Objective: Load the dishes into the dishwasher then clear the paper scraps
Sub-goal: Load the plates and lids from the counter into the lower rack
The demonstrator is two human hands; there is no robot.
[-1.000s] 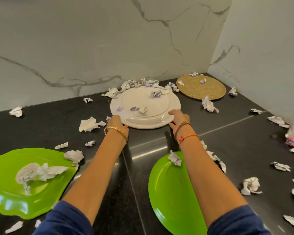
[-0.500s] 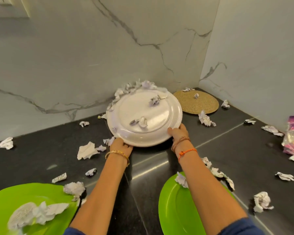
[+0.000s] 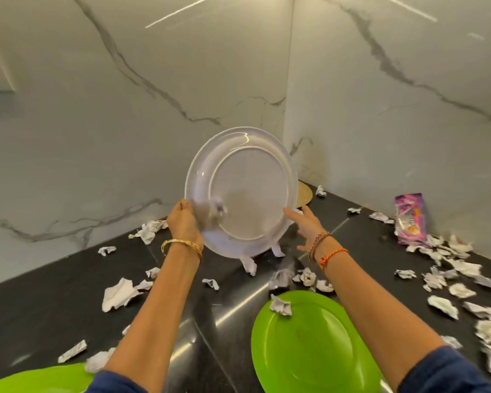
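Black counter (image 3: 54, 302), marble walls | scraps (image 3: 119, 293) strewn | left grip (image 3: 183, 222) grasping tilted white plate (image 3: 250, 191) | right grip (image 3: 306, 225) released

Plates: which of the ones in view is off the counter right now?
The white plate, tipped up on edge between the left hand and right hand. Both green plates lie flat on the black counter.

A black counter (image 3: 54, 316) carries scattered paper scraps (image 3: 119, 293), two green plates (image 3: 315, 344), a woven mat (image 3: 303, 191) in the corner and a purple packet (image 3: 411, 219).
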